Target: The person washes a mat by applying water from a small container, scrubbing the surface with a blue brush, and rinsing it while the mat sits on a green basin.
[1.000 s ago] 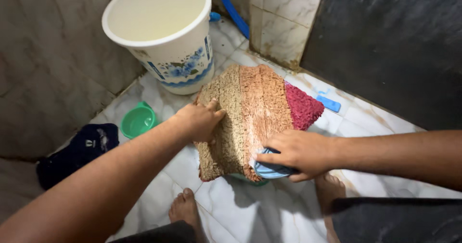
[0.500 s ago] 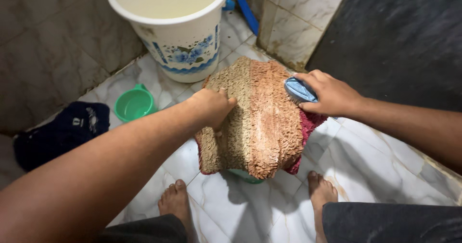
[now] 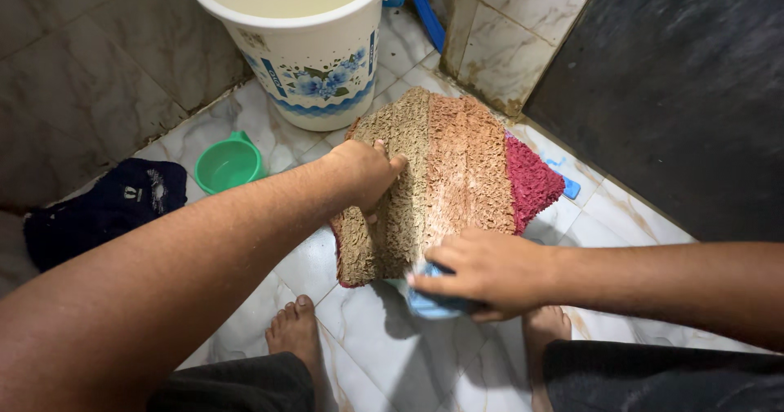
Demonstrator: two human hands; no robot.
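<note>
Hands: left hand [image 3: 366,172] is pressing down, fingers curled, on the tan side of a shaggy striped mat [image 3: 445,175]; right hand [image 3: 483,271] is gripping a blue scrub brush [image 3: 431,304] at the mat's near edge. Mat is lying draped over a hidden support, long axis running away from the person toward a white flowered bucket [image 3: 304,44], beneath both hands, right hand nearer. Green mug [image 3: 229,163] and dark cloth [image 3: 102,208] are sitting left on the marble floor [image 3: 384,355].
</note>
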